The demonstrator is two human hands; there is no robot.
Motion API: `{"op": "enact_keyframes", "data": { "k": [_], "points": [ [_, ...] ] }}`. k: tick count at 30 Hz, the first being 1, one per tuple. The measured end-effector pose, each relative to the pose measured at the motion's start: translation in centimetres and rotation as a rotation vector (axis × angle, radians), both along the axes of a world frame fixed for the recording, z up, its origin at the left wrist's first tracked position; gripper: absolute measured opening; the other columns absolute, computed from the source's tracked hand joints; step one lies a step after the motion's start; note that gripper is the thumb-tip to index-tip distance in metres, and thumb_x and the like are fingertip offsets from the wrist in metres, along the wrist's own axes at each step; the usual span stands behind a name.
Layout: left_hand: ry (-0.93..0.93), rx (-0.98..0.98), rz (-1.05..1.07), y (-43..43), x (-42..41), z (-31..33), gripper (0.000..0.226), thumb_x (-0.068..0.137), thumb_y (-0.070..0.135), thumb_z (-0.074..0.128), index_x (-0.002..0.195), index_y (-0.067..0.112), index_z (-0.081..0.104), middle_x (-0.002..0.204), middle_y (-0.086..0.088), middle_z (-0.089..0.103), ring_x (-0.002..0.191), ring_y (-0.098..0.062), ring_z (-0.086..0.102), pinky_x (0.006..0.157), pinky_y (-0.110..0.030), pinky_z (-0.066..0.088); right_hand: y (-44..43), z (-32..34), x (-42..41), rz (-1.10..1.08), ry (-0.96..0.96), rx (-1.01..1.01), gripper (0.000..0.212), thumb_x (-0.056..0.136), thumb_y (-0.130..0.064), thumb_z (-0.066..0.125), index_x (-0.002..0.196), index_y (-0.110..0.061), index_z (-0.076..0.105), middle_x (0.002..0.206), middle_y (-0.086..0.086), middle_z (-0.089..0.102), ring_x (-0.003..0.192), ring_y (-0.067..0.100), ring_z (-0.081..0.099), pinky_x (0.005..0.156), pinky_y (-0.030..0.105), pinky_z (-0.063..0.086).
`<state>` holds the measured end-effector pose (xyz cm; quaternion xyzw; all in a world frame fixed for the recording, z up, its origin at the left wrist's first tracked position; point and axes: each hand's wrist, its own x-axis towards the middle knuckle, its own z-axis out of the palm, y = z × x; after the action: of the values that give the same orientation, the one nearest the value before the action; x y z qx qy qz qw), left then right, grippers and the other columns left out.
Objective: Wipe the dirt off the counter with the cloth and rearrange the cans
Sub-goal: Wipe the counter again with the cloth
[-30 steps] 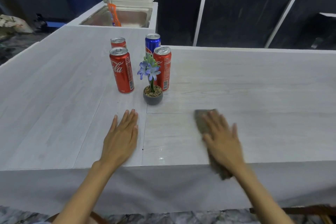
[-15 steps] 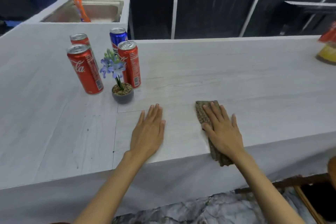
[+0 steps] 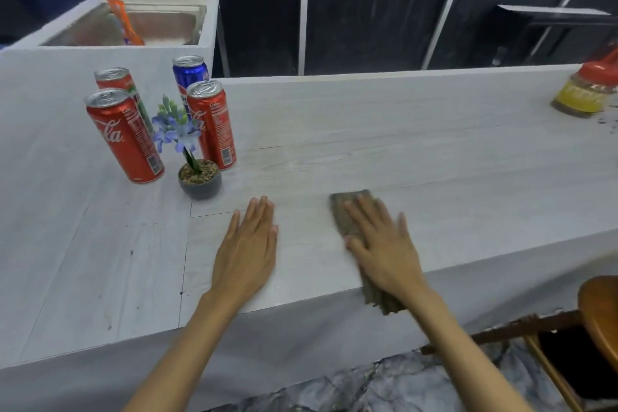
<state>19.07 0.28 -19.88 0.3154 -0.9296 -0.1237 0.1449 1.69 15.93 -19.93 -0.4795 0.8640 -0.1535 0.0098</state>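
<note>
My right hand (image 3: 384, 247) lies flat on a brown-grey cloth (image 3: 344, 211), which reaches from the counter (image 3: 401, 144) over its front edge. My left hand (image 3: 249, 247) rests palm down on the counter, fingers together, holding nothing. At the back left stand several cans: a red cola can (image 3: 125, 135) in front, another red can (image 3: 115, 78) behind it, a blue can (image 3: 190, 72) and a red can (image 3: 212, 124) beside a small flower pot. Dark specks of dirt (image 3: 605, 120) lie at the far right.
A grey pot with a blue flower (image 3: 199, 177) stands between the cans. A jar with a yellow label (image 3: 582, 97) sits at the far right. A sink with a drying rack (image 3: 150, 10) is at the back left. A wooden chair (image 3: 598, 321) stands at the lower right.
My view has swung to the right, bringing the jar and chair into sight. My left hand slid right, closer to the right hand. The right hand stays pressed on the cloth.
</note>
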Motion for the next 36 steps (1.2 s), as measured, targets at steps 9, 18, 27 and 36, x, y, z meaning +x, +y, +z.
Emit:
{"op": "enact_keyframes", "data": {
  "k": [9,18,27,36],
  "points": [
    [-0.014,-0.022,0.022,0.1,-0.1,0.1,0.05,0.099,0.029,0.011,0.147,0.015,0.005,0.157,0.002,0.004,0.144,-0.008,-0.002,0.115,-0.025,-0.01,-7.5,2.1,-0.8,-0.175,-0.055,0.045,0.058,0.098,-0.038,0.024,0.15,-0.025,0.002,0.159,-0.003,-0.003,0.146,0.018,-0.01,0.117,0.048,-0.006],
    [-0.024,-0.043,0.054,0.3,0.1,0.2,0.049,0.099,0.027,0.013,0.146,0.015,0.006,0.157,0.002,0.005,0.144,-0.009,-0.002,0.112,-0.024,-0.014,0.3,0.7,-4.8,-0.059,-0.021,0.064,0.057,0.095,-0.047,0.022,0.146,-0.037,-0.002,0.158,-0.012,-0.008,0.144,0.01,-0.014,0.117,0.044,-0.007],
    [0.027,0.093,0.185,-2.0,3.9,1.3,0.048,0.099,0.028,0.017,0.146,0.018,0.014,0.155,0.006,0.014,0.143,-0.004,0.005,0.115,-0.023,-0.011,-12.2,1.1,4.0,0.207,0.004,0.044,0.057,0.096,-0.041,0.022,0.149,-0.029,0.004,0.159,-0.006,-0.003,0.146,0.015,-0.01,0.115,0.044,-0.012],
    [0.017,0.083,0.143,-5.0,6.7,1.1,0.046,0.099,0.027,0.019,0.145,0.019,0.019,0.154,0.007,0.019,0.141,0.002,0.007,0.113,-0.019,-0.012,-14.9,1.9,-0.1,0.459,0.024,0.148,0.057,0.096,-0.037,0.033,0.147,-0.038,0.007,0.158,-0.012,-0.004,0.146,0.016,-0.004,0.116,0.049,-0.003]
  ]
}}
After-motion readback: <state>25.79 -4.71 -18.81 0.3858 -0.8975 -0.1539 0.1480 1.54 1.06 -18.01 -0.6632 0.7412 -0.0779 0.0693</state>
